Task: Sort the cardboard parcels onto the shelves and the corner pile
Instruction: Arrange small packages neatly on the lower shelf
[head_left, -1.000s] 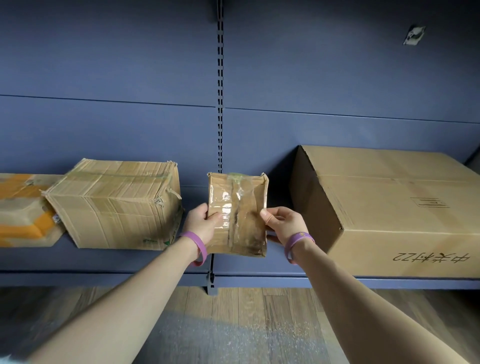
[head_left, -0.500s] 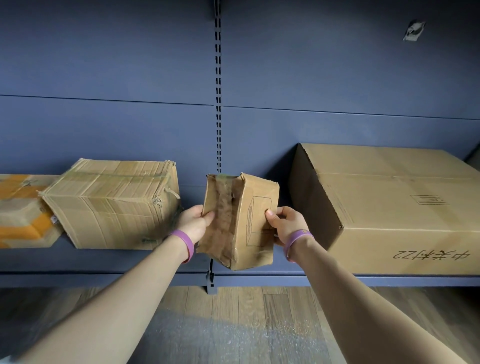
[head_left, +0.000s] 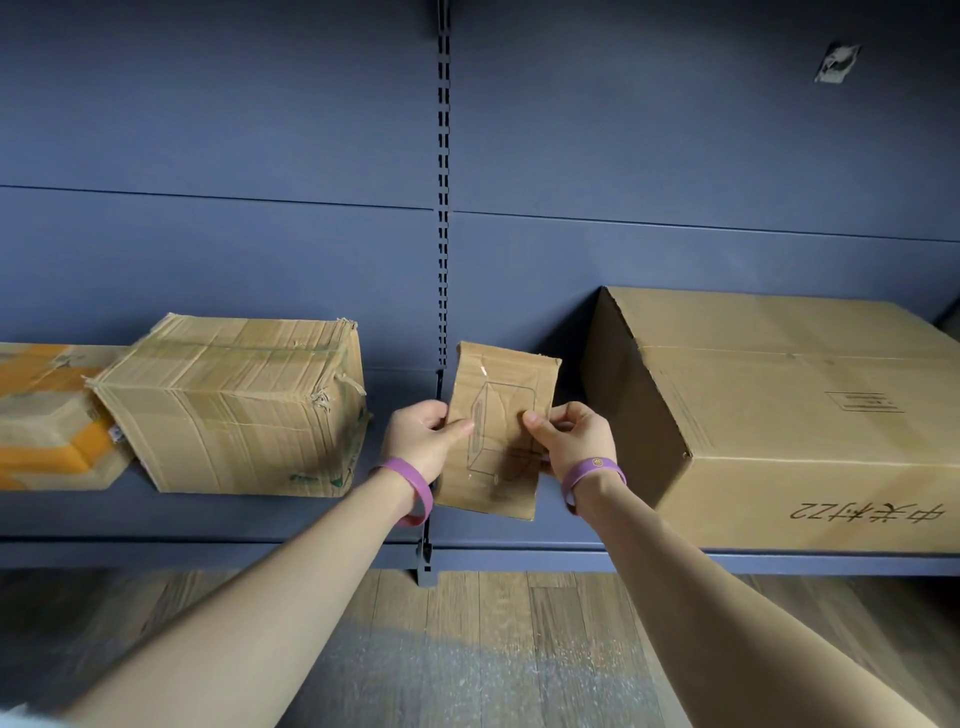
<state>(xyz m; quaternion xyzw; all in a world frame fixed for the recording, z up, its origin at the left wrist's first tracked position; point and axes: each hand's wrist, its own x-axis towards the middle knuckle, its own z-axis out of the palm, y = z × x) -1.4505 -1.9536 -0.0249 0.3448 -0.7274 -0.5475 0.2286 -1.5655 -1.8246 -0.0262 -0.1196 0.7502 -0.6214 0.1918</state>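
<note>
A small flat parcel (head_left: 498, 431) is held upright in front of the dark blue shelf (head_left: 260, 514), in the gap between two boxes; whether its lower edge touches the shelf cannot be told. The left hand (head_left: 418, 441) grips its left edge and the right hand (head_left: 574, 441) its right edge, each with the thumb across the front face and the fingers curled behind. To the left sits a crumpled carton (head_left: 234, 410), taped, creased and torn at one corner, leaning on an orange-taped parcel (head_left: 47, 415) at the frame's edge. To the right stands a large smooth carton (head_left: 779, 415) with printed characters on its front. A slotted metal upright (head_left: 442, 208) runs down the matte back panel behind the held parcel. The parcel is plain brown cardboard, rectangular and lightly wrinkled, with a line drawing of a box on it. Both wrists wear purple bands (head_left: 413, 488). Below is wood-grain flooring (head_left: 493, 623).
</note>
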